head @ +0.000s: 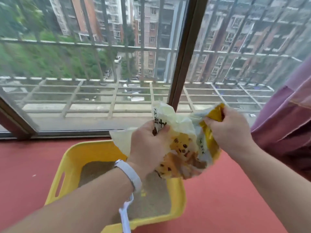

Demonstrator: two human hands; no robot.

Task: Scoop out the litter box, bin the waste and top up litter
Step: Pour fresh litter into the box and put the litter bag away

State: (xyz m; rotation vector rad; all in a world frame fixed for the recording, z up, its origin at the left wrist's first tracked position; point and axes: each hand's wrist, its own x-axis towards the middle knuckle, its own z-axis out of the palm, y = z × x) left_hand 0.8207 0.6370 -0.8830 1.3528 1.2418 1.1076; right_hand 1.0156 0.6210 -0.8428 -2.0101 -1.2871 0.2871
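Observation:
A yellow litter box (70,158) sits on the red floor below me, with grey-brown litter (151,199) inside. I hold a crumpled yellow-and-white litter bag (183,143) above the box's far right corner. My left hand (148,145) grips the bag's left side. My right hand (228,130) pinches its yellow top edge. A white scoop handle (125,214) pokes up from the box's near edge, partly hidden under my left forearm.
A large window with a brown frame (183,52) and outer metal bars stands just beyond the box. A purple curtain (286,118) hangs at the right. Red floor (227,199) spreads around the box on both sides.

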